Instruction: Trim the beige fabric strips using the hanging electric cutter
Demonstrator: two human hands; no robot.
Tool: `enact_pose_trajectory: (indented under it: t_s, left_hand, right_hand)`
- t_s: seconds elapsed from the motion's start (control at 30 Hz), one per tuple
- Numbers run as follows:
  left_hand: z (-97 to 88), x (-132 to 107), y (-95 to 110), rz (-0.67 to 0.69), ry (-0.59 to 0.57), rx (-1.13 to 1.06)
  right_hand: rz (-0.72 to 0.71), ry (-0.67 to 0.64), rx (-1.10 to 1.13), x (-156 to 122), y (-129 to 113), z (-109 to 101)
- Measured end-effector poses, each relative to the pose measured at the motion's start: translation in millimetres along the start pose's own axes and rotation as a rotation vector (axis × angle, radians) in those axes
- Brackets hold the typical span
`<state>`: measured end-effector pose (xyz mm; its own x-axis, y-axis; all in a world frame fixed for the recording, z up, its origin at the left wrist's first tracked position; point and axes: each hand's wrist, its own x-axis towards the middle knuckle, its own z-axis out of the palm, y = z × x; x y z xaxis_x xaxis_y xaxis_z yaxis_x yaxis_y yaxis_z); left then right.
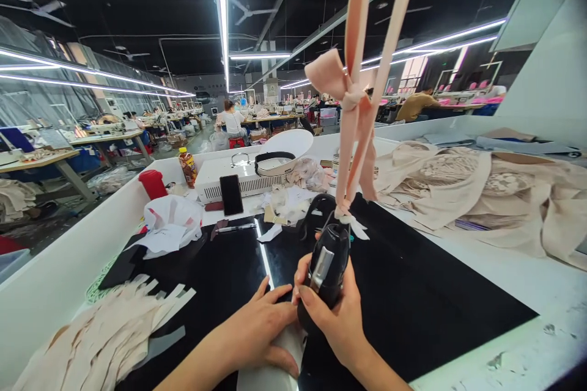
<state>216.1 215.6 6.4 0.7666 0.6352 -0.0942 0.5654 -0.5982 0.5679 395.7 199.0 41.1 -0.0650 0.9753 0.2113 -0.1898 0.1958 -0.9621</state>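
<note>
My right hand (337, 311) is wrapped around a black hand-held power tool (328, 263) with a silver lever on its side. The tool hangs from knotted pink fabric straps (353, 98) tied at its top; its exact kind and lower end cannot be made out. My left hand (257, 330) lies flat with fingers spread, pressing on a pale fabric piece (268, 376) on the black board (413, 305). Its fingertips are right beside the base of the tool.
Pale fabric strips (105, 330) are heaped at the left, and large beige pieces (468, 189) lie at the right. A phone (231, 194) leans on a white box (215, 177) behind a pen (236, 228). A plastic bag (172, 220), a bottle (187, 166) and a red container (153, 184) stand left.
</note>
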Motion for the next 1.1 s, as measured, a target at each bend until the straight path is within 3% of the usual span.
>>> enact_pose_trajectory:
  t_s: [0.33, 0.8, 1.0, 1.1]
  left_hand:
    - [3.1, 1.2, -1.9, -0.029, -0.014, 0.002]
    - [2.7, 2.1, -5.1, -0.03, -0.023, 0.007]
    - [5.0, 0.9, -5.9, -0.013, -0.03, 0.008]
    - [6.1, 1.4, -8.0, -0.006, -0.018, 0.039]
  right_hand:
    - [-0.159, 0.106, -0.014, 13.0, 15.2, -21.7]
    - [-0.091, 0.084, -0.01, 9.9, 4.2, -12.2]
    - [-0.136, -0.023, 0.024, 2.9, 11.3, -14.9]
    - [-0.147, -0.004, -0.013, 0.3, 14.2, -14.5]
